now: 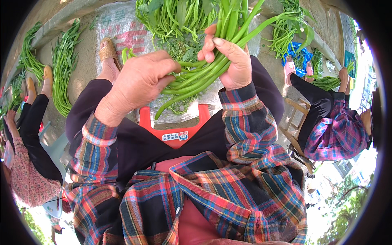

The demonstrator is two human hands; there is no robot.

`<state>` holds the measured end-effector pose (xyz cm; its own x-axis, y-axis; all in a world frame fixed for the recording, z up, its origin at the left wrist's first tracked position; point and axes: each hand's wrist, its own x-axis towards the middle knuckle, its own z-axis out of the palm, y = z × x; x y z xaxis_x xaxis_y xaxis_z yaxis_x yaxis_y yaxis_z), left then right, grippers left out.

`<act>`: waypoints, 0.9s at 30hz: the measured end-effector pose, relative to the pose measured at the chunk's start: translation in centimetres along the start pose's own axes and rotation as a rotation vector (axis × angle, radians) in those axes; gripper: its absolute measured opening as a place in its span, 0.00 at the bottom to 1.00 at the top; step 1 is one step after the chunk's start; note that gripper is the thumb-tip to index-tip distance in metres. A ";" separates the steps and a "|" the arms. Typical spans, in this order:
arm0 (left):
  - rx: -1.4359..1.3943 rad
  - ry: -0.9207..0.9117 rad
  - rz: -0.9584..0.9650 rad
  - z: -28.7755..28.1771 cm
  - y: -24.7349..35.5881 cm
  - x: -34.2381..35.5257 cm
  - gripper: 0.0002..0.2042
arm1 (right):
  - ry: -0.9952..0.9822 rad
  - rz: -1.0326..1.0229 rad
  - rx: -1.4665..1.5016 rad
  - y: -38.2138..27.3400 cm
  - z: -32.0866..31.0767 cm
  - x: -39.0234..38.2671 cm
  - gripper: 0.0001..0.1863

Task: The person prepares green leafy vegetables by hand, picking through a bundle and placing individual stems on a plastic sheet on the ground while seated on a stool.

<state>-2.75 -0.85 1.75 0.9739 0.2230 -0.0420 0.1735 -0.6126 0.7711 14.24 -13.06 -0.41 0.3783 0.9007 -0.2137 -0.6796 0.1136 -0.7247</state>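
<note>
A bunch of long green water spinach stems (204, 83) is gripped in my right hand (234, 61), with the thumb across the stems. Its leafy end rises past the top of the picture, and the stem ends curve down toward the left. Over those ends my left hand (141, 79) is closed, fingertips pinched on a stem; a short green piece (128, 54) pokes out behind its knuckles. Below the hands, loose leaves and cut bits (179, 51) lie on a whitish woven sack (110, 30). A larger heap of water spinach (175, 16) sits beyond.
Between my knees is a red plastic stool edge (175, 141). More greens lie at the left (65, 67) and in a pile (286, 34) at the right, near a blue plastic bag (298, 55). Seated co-workers are on both sides, the right one by a wooden chair (293, 122).
</note>
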 end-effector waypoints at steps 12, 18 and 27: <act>0.168 0.081 0.152 1.4 0.1 0.2 0.04 | 0.020 -0.014 0.014 0.3 -0.1 0.2 0.14; -0.038 0.118 0.072 1.4 0.3 0.3 0.03 | 0.013 0.009 0.010 0.0 -0.2 0.1 0.13; -0.569 0.274 -0.436 1.1 0.4 0.6 0.01 | 0.013 -0.004 0.062 -0.1 -0.2 0.1 0.14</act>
<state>-1.95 -1.78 1.32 0.7504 0.5807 -0.3157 0.3596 0.0419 0.9322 14.43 -13.05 -0.48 0.3889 0.8948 -0.2194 -0.7155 0.1433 -0.6838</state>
